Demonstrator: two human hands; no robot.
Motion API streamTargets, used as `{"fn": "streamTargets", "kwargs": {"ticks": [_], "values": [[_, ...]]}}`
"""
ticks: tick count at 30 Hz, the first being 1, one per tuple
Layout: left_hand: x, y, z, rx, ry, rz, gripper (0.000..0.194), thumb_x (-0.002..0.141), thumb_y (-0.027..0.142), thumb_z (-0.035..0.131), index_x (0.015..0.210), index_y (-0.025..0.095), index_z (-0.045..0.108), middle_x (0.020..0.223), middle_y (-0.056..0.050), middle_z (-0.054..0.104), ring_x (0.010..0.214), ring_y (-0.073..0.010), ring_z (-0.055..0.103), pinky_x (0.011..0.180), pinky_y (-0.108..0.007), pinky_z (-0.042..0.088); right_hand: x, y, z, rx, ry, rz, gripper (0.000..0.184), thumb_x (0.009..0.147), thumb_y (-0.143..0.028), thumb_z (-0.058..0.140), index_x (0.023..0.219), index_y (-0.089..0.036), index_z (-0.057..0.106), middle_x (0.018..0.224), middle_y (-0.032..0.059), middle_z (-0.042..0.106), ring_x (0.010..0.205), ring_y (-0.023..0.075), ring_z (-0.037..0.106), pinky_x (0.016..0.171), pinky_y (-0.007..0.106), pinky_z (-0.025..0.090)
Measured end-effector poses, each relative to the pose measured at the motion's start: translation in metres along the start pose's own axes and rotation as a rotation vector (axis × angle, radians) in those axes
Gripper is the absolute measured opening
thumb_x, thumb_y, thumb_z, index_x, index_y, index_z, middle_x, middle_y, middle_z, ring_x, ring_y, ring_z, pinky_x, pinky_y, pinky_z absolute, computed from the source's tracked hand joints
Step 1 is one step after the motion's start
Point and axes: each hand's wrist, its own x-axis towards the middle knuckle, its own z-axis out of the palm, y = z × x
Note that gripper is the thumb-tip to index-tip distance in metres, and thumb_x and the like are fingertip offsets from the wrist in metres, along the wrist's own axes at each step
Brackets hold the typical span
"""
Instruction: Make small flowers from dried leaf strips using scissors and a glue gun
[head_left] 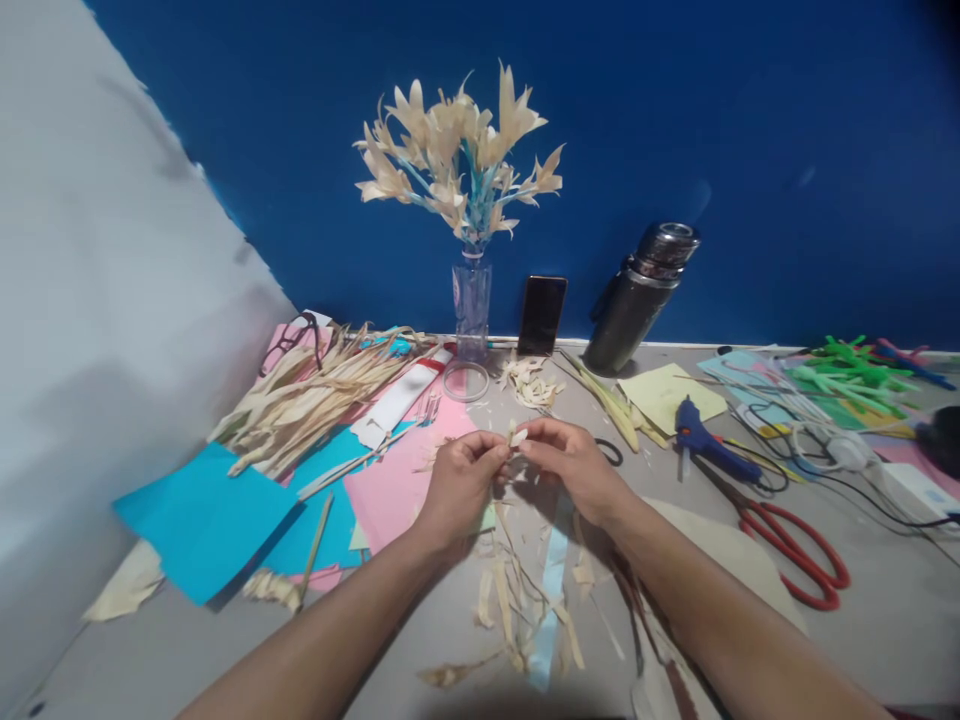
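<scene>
My left hand (466, 482) and my right hand (576, 464) meet over the middle of the table, fingertips pinched together. Between them is a small pale piece of dried husk (516, 437), its far end sticking up; its exact shape is partly hidden by the fingers. Below the hands lie husk scraps (502, 600) and a light blue strip (551, 590). Beyond them sits a small heap of curled husk pieces (531, 382). A clear bottle (472, 310) at the back holds a bunch of cream husk flowers (457, 150) on blue stems.
A phone (543, 314) and a dark flask (637, 300) stand against the blue wall. To the right lie a blue glue gun (712, 443), red-handled scissors (799, 550), cables and green pipe cleaners (847, 375). Dried husks (322, 385) and blue paper (206, 520) cover the left.
</scene>
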Motion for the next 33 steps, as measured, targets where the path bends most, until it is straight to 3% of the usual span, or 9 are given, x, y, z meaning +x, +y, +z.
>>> {"fn": "streamTargets", "kwargs": {"ticks": [7, 12, 17, 20, 25, 29, 33], "values": [[-0.003, 0.006, 0.002, 0.083, -0.029, 0.02, 0.018, 0.075, 0.031, 0.069, 0.072, 0.015, 0.065, 0.058, 0.001, 0.055, 0.053, -0.0107, 0.048, 0.051, -0.022, 0.038, 0.0, 0.003, -0.001, -0.046, 0.009, -0.091, 0.032, 0.068, -0.045, 0.081, 0.076, -0.017, 0.067, 0.067, -0.0009, 0.06, 0.062, 0.0127, 0.052, 0.06, 0.028, 0.041], [-0.005, 0.011, 0.003, 0.12, 0.019, 0.05, 0.014, 0.074, 0.029, 0.069, 0.071, 0.015, 0.066, 0.057, 0.0, 0.056, 0.053, -0.011, 0.047, 0.05, -0.021, 0.037, -0.002, 0.001, 0.001, -0.027, 0.004, -0.083, 0.028, 0.069, -0.042, 0.079, 0.075, -0.018, 0.066, 0.066, -0.0028, 0.058, 0.06, 0.0112, 0.05, 0.059, 0.027, 0.04], [-0.007, 0.018, 0.003, 0.144, -0.018, 0.141, 0.012, 0.073, 0.025, 0.069, 0.067, 0.016, 0.064, 0.063, -0.001, 0.06, 0.058, -0.0118, 0.053, 0.054, -0.021, 0.041, 0.0, -0.002, -0.004, -0.05, -0.014, -0.043, 0.028, 0.07, -0.042, 0.076, 0.078, -0.017, 0.068, 0.065, -0.002, 0.061, 0.056, 0.0111, 0.05, 0.055, 0.026, 0.04], [-0.004, 0.015, 0.001, 0.091, -0.012, 0.144, 0.011, 0.075, 0.025, 0.069, 0.072, 0.017, 0.062, 0.062, 0.001, 0.059, 0.057, -0.0117, 0.055, 0.054, -0.022, 0.043, 0.005, -0.004, -0.017, -0.231, 0.01, -0.077, 0.021, 0.075, -0.037, 0.071, 0.082, -0.017, 0.07, 0.072, 0.0005, 0.067, 0.06, 0.0132, 0.056, 0.058, 0.027, 0.042], [0.006, 0.007, -0.004, -0.092, 0.073, 0.101, 0.018, 0.078, 0.03, 0.07, 0.078, 0.02, 0.056, 0.054, 0.005, 0.053, 0.046, -0.0095, 0.049, 0.045, -0.02, 0.037, 0.01, -0.005, -0.033, -0.742, 0.039, -0.167, 0.013, 0.082, -0.028, 0.062, 0.077, -0.02, 0.072, 0.073, 0.0013, 0.071, 0.063, 0.0157, 0.06, 0.058, 0.027, 0.039], [0.011, 0.004, -0.007, -0.105, 0.077, 0.109, 0.019, 0.078, 0.031, 0.071, 0.079, 0.02, 0.055, 0.054, 0.005, 0.054, 0.045, -0.0091, 0.05, 0.044, -0.019, 0.038, 0.006, -0.001, -0.026, -1.135, -0.02, -0.247, 0.01, 0.084, -0.028, 0.066, 0.08, -0.023, 0.073, 0.081, 0.0022, 0.074, 0.074, 0.0188, 0.063, 0.059, 0.028, 0.032], [0.014, 0.001, -0.009, -0.117, 0.065, 0.11, 0.02, 0.078, 0.031, 0.071, 0.078, 0.02, 0.055, 0.055, 0.005, 0.054, 0.045, -0.0089, 0.051, 0.044, -0.019, 0.037, 0.003, 0.007, -0.015, -1.32, -0.012, -0.25, 0.012, 0.087, -0.032, 0.064, 0.085, -0.023, 0.071, 0.088, 0.005, 0.074, 0.078, 0.0213, 0.064, 0.059, 0.03, 0.029]]}}
